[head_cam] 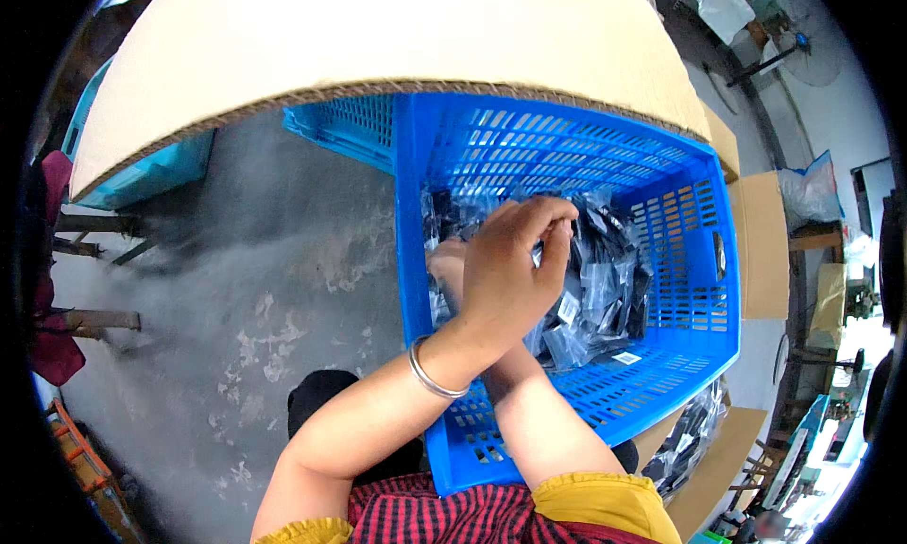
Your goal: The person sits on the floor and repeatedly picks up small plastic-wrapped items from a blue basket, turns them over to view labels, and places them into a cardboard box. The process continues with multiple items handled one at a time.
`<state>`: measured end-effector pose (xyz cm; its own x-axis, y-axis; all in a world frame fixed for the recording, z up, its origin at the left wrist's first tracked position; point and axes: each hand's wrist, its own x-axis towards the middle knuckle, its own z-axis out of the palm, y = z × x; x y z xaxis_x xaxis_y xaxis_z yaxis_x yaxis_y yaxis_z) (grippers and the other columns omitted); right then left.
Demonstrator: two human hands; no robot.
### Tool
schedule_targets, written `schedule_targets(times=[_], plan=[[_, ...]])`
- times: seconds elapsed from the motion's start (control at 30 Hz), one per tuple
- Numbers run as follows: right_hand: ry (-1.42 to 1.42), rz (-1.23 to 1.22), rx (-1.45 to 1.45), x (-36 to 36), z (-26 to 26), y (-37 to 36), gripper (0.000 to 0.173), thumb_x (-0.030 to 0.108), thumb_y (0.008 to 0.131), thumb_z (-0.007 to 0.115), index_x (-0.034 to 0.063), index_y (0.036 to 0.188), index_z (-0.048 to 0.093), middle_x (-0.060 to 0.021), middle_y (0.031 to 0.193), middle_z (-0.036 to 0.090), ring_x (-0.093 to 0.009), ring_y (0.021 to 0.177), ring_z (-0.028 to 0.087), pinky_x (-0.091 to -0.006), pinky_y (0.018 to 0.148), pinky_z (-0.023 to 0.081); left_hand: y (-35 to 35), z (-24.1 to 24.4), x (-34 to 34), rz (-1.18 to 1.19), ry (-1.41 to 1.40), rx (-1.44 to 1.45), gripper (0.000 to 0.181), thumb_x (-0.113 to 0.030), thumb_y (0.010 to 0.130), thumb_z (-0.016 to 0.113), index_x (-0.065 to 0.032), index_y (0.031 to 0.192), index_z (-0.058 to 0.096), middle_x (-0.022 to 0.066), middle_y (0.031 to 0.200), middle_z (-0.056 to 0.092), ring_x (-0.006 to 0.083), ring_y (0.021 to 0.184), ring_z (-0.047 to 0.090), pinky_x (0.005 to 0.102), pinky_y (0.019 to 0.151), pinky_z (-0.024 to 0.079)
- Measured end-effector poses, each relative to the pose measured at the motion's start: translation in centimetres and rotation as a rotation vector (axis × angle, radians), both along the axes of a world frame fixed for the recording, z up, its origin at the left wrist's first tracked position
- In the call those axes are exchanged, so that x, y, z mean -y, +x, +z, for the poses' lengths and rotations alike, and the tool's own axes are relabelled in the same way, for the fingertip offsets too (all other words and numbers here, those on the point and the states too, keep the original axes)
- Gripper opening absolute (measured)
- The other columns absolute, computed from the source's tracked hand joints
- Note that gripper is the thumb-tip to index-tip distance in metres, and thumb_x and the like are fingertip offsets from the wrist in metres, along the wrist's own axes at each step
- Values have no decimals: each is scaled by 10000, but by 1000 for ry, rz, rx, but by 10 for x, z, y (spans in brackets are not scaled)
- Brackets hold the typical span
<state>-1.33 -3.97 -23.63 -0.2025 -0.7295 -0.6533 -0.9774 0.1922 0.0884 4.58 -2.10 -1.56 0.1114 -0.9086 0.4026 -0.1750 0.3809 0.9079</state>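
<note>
A blue plastic crate point(411, 289) stands before me, with many clear plastic bags of dark items point(602, 282) inside. My left hand point(517, 260), with a silver bangle on its wrist, is over the crate; thumb and fingertips come close together, and whether something thin is between them cannot be told. My right hand point(448, 264) reaches beneath the left one, the forearms crossing. Most of it is hidden by the left hand, so its fingers and anything in them cannot be made out.
A large cardboard sheet or box top point(397, 33) overhangs the crate's far side. Teal crates point(170, 168) stand beyond at left. An open carton of bagged items point(687, 445) is at lower right. A fan point(801, 44) and wooden stool legs point(99, 321) are farther off.
</note>
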Motion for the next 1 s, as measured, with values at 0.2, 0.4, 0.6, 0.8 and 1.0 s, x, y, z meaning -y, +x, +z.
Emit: schedule_targets(times=[0.2, 0.4, 0.6, 0.8, 1.0], plan=[[43, -2, 44, 2, 5, -28, 345, 234, 740, 666, 26, 1011, 620, -95, 888, 665, -216, 803, 628, -343, 715, 497, -2, -1, 2, 14, -72, 34, 99, -81, 840, 567, -67, 916, 627, 67, 794, 659, 219, 770, 621, 326, 696, 474], [-10, -129, 418, 17, 62, -46, 304, 159, 746, 668, 15, 1008, 611, -90, 878, 659, -194, 775, 620, -324, 689, 494, -2, -5, 3, 17, 9, -25, 104, -112, 848, 563, -64, 900, 640, 79, 855, 658, 230, 768, 612, 321, 698, 480], [-252, -679, 1134, 1, 176, -117, 292, 91, 744, 679, 2, 1010, 596, -84, 869, 653, -177, 759, 617, -310, 675, 497, 1, -9, 12, -20, 265, -229, 148, -138, 850, 580, -43, 947, 637, 89, 926, 659, 190, 880, 620, 313, 790, 481], [-668, -956, 1619, -74, 242, -164, 398, 12, 744, 671, -9, 1121, 543, -109, 1024, 637, -207, 882, 640, -346, 808, 520, -5, 7, 1, -265, 548, -74, 791, -419, 740, 705, 54, 1295, 400, 263, 1280, 469, 339, 1231, 433, 385, 994, 367], [-693, -946, 1654, -109, 239, -144, 391, 66, 782, 688, 7, 1140, 540, -97, 1050, 623, -180, 915, 618, -310, 815, 498, -22, 24, -27, -695, 635, -83, 1066, -432, 622, 813, 112, 1356, 263, 282, 1312, 416, 329, 1244, 411, 354, 1036, 323]])
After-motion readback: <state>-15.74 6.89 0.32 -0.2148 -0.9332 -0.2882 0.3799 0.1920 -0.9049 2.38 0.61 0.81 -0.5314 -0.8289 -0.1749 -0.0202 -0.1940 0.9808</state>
